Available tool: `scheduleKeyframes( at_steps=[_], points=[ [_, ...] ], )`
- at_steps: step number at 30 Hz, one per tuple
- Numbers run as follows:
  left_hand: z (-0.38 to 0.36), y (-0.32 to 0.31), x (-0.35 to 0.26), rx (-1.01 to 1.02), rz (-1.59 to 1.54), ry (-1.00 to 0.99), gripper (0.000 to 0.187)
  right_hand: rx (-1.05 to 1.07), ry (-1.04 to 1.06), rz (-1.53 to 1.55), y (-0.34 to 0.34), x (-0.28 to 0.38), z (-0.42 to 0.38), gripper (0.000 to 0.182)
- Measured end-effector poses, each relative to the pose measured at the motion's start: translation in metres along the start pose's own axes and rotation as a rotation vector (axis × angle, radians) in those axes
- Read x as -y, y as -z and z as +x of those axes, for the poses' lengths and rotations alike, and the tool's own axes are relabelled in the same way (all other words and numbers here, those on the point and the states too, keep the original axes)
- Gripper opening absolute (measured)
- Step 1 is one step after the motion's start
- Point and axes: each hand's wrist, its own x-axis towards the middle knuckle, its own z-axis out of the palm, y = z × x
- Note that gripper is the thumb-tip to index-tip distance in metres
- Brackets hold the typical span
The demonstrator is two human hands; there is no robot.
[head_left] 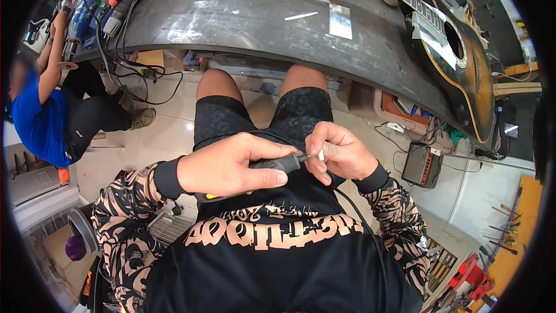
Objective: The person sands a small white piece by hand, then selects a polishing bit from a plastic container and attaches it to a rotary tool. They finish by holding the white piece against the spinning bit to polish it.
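My left hand (223, 163) is wrapped around a dark grey rotary tool (285, 163), its thumb lying along the body. The tool's thin bit points right, towards the fingers of my right hand (344, 153). Those fingers pinch a small white piece (321, 155), with the tip of the bit right at it. Both hands are above my lap, close in front of my shirt. A black cord (370, 220) runs down past my right forearm.
Ahead is a dark workbench (231, 17) with a white pen-like stick (301, 16), a small notepad (340, 21) and a sunburst acoustic guitar (463, 75). Power tools (119, 14) and cables crowd its left end. A person in blue (40, 116) sits at left. A small amplifier (421, 165) stands right.
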Motion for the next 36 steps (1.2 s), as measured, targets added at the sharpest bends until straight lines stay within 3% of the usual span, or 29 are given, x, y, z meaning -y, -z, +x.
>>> scheduleKeyframes(
  at_steps=[1, 6, 9, 13, 15, 16, 18, 19, 22, 26, 28, 29, 31, 34, 35, 36],
  points=[
    [0.001, -0.003, 0.010, -0.084, 0.200, -0.244, 0.056, -0.003, 0.003, -0.001, 0.000, -0.002, -0.002, 0.023],
    [-0.003, -0.012, -0.017, -0.128, 0.546, -0.199, 0.065, -0.035, 0.027, 0.049, 0.002, -0.010, -0.005, 0.024],
    [0.000, -0.022, -0.009, -0.296, 1.295, -0.320, 0.073, -0.117, 0.023, 0.059, 0.004, -0.017, -0.005, 0.027],
    [0.001, -0.017, -0.008, -0.318, 1.222, -0.309, 0.068, -0.135, 0.007, 0.081, 0.002, -0.011, -0.004, 0.026],
    [0.002, -0.001, -0.013, -0.187, 0.711, -0.253, 0.061, -0.176, -0.004, -0.060, -0.004, 0.003, -0.001, 0.024],
    [0.002, 0.003, -0.021, -0.188, 0.714, -0.253, 0.061, -0.174, -0.002, -0.060, -0.006, 0.009, 0.000, 0.024],
    [0.003, 0.010, -0.037, 0.037, -0.071, 0.197, 0.055, -0.051, -0.017, -0.237, -0.006, 0.021, 0.002, 0.023],
    [0.003, 0.015, -0.033, 0.095, -0.221, 0.258, 0.055, -0.003, -0.031, -0.216, -0.005, 0.023, 0.001, 0.024],
    [0.004, 0.018, -0.023, 0.116, -0.285, 0.224, 0.055, 0.111, 0.005, -0.028, 0.010, 0.009, 0.006, 0.024],
    [0.007, 0.008, -0.011, -0.008, -0.128, 0.177, 0.056, 0.042, 0.039, 0.084, 0.009, -0.005, 0.005, 0.025],
    [0.015, 0.009, 0.020, -0.165, 0.505, -0.422, 0.058, 0.002, 0.011, 0.099, 0.011, -0.006, 0.004, 0.026],
    [0.013, 0.005, 0.009, -0.162, 0.505, -0.422, 0.058, 0.000, 0.013, 0.100, 0.012, -0.008, 0.003, 0.026],
    [0.006, -0.008, -0.022, -0.256, 1.011, -0.248, 0.060, -0.043, -0.012, 0.183, 0.013, -0.014, 0.003, 0.026],
    [0.008, -0.013, -0.008, -0.349, 1.250, -0.369, 0.062, -0.053, -0.024, 0.214, 0.013, -0.015, 0.003, 0.026],
    [0.008, -0.010, -0.008, -0.350, 1.249, -0.366, 0.062, -0.052, -0.026, 0.215, 0.012, -0.014, 0.004, 0.026],
    [0.007, -0.004, -0.010, -0.288, 1.059, -0.322, 0.062, -0.057, -0.034, 0.164, 0.010, -0.011, 0.004, 0.027]
  ],
)
